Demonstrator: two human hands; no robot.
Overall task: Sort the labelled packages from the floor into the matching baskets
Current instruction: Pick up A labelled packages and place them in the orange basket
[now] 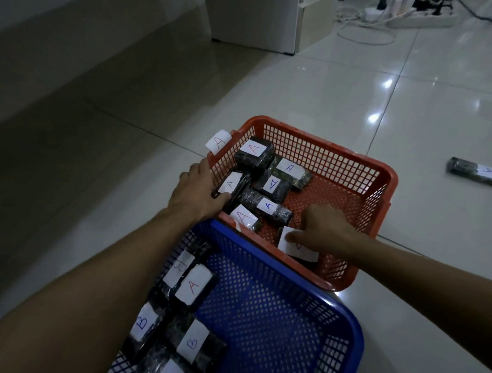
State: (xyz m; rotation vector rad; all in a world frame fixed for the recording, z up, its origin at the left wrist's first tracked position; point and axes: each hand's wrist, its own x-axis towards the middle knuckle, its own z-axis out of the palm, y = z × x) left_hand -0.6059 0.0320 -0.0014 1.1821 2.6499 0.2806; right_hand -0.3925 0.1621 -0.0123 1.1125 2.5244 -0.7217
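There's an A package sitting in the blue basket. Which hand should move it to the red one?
Left, probably. The left hand reaches over the blue basket, closer to the A package; the right hand holds a package further right.

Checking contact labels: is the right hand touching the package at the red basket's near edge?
Touching: head view shows the right hand with its thumb on that package's white label.

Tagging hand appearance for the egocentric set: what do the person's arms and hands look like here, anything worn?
Two bare forearms enter from the bottom of the head view. Left hand and right hand: no gloves, and no rings, watch or wristband can be seen. No sleeves show; both arms are uncovered as far as the frame edge. No markings or tattoos can be made out in the dim light.
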